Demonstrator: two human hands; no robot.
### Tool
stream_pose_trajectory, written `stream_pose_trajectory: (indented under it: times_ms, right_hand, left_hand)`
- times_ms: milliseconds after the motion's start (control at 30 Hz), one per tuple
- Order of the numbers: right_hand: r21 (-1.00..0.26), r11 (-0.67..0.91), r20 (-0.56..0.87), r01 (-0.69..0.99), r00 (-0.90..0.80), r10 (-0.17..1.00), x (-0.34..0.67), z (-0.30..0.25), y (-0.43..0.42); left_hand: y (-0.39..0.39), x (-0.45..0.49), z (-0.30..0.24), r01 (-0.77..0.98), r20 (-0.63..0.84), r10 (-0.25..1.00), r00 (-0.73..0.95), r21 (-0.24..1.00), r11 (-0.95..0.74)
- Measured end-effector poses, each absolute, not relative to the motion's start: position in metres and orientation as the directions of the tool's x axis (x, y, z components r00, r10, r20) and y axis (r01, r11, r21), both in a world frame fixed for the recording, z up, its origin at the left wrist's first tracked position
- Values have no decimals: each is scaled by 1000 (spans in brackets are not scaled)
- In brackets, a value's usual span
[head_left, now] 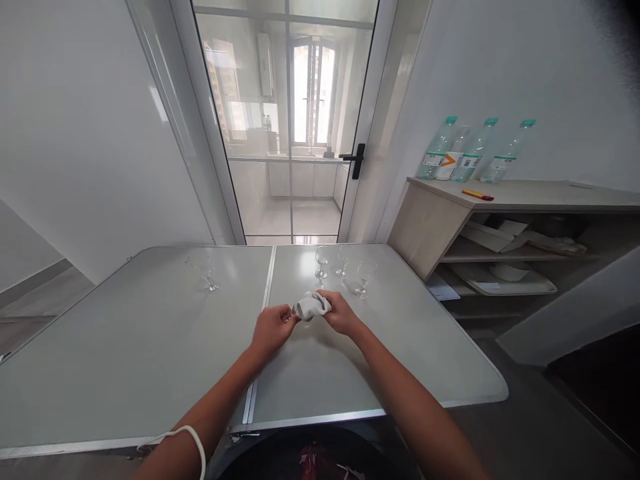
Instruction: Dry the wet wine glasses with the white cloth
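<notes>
My left hand [271,328] is closed on the stem end of a wine glass [289,315] held sideways over the middle of the grey folding table [150,347]. My right hand [340,311] grips a white cloth [311,305] wrapped round the glass's bowl, which is hidden inside the cloth. Three empty wine glasses [321,262] stand upright just beyond my hands, to the right of the table's centre seam. One more wine glass [209,273] stands alone on the far left half.
A wooden shelf unit [435,220] stands to the right of the table, with several water bottles [475,150] and a red-yellow pen [477,195] on top. A glass door [290,120] with a black handle is straight ahead.
</notes>
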State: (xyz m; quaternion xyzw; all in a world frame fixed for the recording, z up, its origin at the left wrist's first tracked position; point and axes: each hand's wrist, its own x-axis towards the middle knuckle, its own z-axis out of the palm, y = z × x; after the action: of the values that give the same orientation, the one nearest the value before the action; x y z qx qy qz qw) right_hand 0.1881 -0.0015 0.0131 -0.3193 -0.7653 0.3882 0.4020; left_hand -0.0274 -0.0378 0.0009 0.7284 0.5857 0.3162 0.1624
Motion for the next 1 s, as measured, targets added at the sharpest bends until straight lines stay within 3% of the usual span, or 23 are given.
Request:
stream_pose_trajectory:
  times_ms: [100, 200, 267, 367, 433, 533, 633, 767, 900, 1000]
  right_hand:
    - [-770, 577, 453, 273, -403, 796, 195, 13, -1]
    - [-690, 653, 573, 312, -317, 756, 201, 13, 0]
    - [-710, 635, 616, 305, -167, 769, 201, 13, 0]
    - [-874, 472, 484, 117, 115, 867, 191, 9, -1]
    - [-946, 314, 305, -81, 107, 946, 177, 3, -2]
    - [-965, 111, 148, -238, -148, 978, 155, -8, -6]
    - [-964, 38, 125, -262, -327, 937, 143, -14, -9]
    - [-971, 147, 216, -189, -426, 879, 147, -9, -11]
    - [-939, 342, 287, 42, -455, 843, 153, -7, -9]
    - [-888, 442, 371, 132, -364, 854, 157, -8, -4]
  left_hand:
    - [-34, -26, -1, 586, 186, 970, 156, 773, -242]
    - [-32, -24, -3, 369, -3, 977, 213, 926, -77]
    - [-31, -22, -4, 242, -37, 972, 234, 970, -21]
    - [-30, -17, -5, 112, 91, 976, 198, 987, -114]
    - [-30, -14, -6, 83, 148, 975, 167, 983, -164]
    - [-32, -11, -10, 146, 161, 973, 164, 972, -185]
    - [-34, -12, -16, 339, 200, 968, 153, 909, -242]
    - [-35, -16, -18, 624, 258, 961, 101, 736, -264]
    - [-38, -15, -15, 691, 273, 952, 140, 662, -291]
    - [-41, -14, -9, 701, 302, 940, 157, 637, -322]
